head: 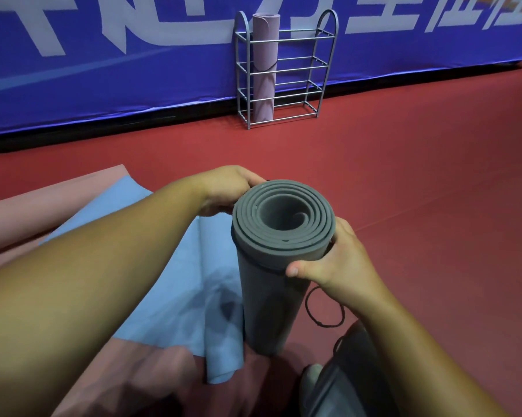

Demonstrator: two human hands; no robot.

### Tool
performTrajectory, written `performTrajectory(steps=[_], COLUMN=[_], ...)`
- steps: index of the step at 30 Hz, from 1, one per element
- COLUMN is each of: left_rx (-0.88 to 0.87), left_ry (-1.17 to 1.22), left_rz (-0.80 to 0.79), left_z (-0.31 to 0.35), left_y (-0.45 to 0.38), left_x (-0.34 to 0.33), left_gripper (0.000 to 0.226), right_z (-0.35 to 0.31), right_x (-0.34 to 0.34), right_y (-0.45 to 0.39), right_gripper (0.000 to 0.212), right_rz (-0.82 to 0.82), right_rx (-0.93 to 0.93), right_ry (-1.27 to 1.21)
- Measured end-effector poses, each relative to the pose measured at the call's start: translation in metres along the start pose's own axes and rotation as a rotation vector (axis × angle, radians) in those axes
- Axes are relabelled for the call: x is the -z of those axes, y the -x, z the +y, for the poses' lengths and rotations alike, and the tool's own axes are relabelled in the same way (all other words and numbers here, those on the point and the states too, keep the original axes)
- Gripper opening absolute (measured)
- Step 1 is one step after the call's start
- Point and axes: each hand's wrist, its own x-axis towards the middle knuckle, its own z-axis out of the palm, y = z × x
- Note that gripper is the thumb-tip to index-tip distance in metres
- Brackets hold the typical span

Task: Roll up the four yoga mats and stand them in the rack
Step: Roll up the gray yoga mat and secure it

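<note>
Both your hands clamped on rolled grey mat (271, 284), upright on floor (419, 176): left hand (226, 188) curled round far rim, right hand (329, 260) near rim. Purple mat (264, 67) stands in rack (326, 70). Blue mat (175, 284), pink mat (43, 206) lie flat.

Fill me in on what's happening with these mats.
A person holds a rolled grey mat upright on the red floor, left hand and right hand gripping its top end. One purple mat already stands in the rack. A blue mat and a pink mat still lie unrolled.
</note>
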Motion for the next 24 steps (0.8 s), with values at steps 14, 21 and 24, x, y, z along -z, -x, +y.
performTrajectory(steps=[14,21,24], left_rx=[0.053,0.158,0.179], left_ry=[0.403,0.308,0.231], left_rz=[0.126,0.069,0.064], left_z=[-0.095,-0.098,-0.098], left_y=[0.042,0.039,0.041], left_x=[-0.069,-0.072,-0.072], left_gripper=[0.042,0.043,0.042], right_z=[0.029,0.034,0.028], right_x=[-0.008,0.006,0.003], right_y=[-0.001,-0.003,-0.007], right_gripper=[0.069,0.057,0.037], right_rz=[-0.106,-0.176,-0.025], right_rx=[-0.185,-0.312,-0.388], right_ry=[-0.396,-0.769,-0.686])
